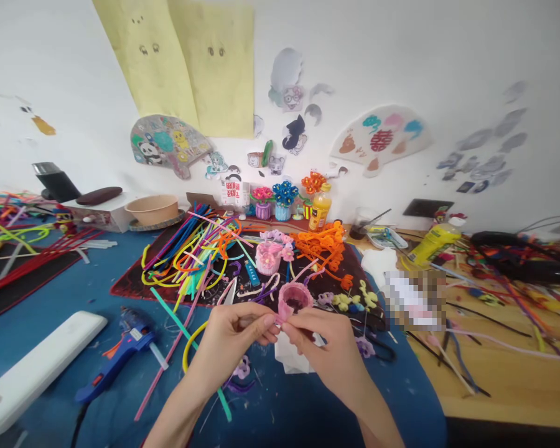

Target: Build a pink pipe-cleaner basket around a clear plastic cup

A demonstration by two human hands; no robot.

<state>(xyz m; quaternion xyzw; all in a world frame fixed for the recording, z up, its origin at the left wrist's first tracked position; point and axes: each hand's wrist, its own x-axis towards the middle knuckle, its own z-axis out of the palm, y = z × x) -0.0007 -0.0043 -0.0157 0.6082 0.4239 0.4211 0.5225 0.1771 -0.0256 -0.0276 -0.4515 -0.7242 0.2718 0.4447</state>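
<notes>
"What bounded the left?"

"A long white plastic case [42, 373] ran past the left edge of view, with a blue plastic glue gun [124, 354] just right of it. Blue tabletop [98, 280] showed on their far side."

"And toward the middle?"

"A mint-green fuzzy stem [175, 316] slanted from far left to near right, passing behind the left wrist. Then the left hand [240, 326] and the right hand [326, 333] met, fingertips together, both pinching a small pink fuzzy piece [284, 311]."

"Pointing where?"

"Its visible end pointed far; fingers hid the rest, so I couldn't tell its long axis. Just beyond stood a pink fuzzy cup [298, 290], its round mouth upward."

"Rightward?"

"The blue tabletop curved away at its near right corner, beside a tan wooden tabletop [504, 379] strewn with loose stems on its far part."
</notes>
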